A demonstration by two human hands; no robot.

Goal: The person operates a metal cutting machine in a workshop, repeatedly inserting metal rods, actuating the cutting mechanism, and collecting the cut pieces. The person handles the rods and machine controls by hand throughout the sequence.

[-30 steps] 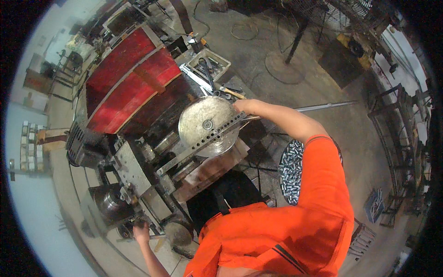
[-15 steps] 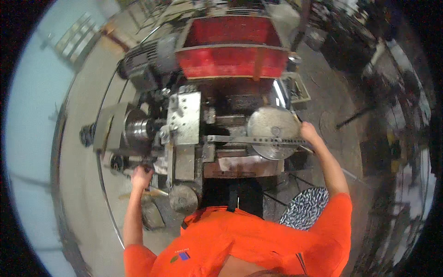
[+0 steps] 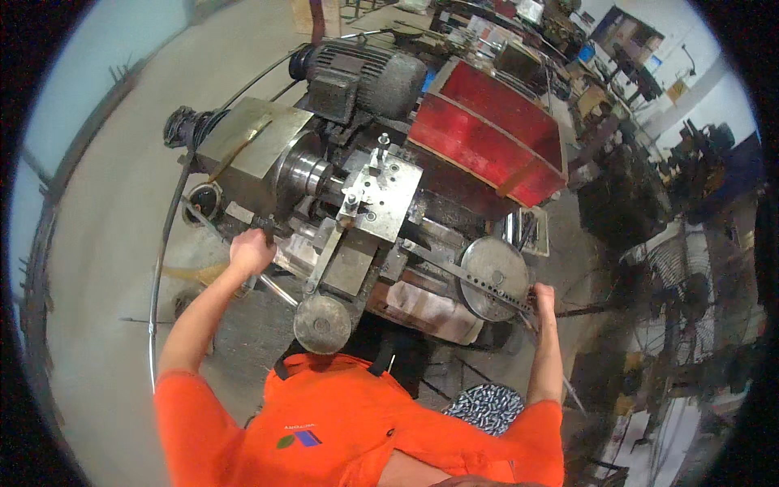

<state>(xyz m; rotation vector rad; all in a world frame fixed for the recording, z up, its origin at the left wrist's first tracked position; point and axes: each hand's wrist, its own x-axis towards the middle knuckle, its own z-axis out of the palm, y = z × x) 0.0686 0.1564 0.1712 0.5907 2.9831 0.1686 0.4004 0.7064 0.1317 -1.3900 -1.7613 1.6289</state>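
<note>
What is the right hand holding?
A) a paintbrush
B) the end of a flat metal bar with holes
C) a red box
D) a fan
B: the right hand grips the end of the holed bar that runs across the round metal disc; the left hand is on a dark handle.

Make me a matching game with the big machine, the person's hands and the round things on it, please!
Things:
1. left hand
2. right hand
3. hood
4. electric motor

Matches:
a. red, on the far side of the machine
b. grey, at the top of the machine
c. on a dark lever near the shiny chuck
d. at the end of a flat bar with holes, by the round metal disc

Pairs: 1-c, 2-d, 3-a, 4-b
</note>
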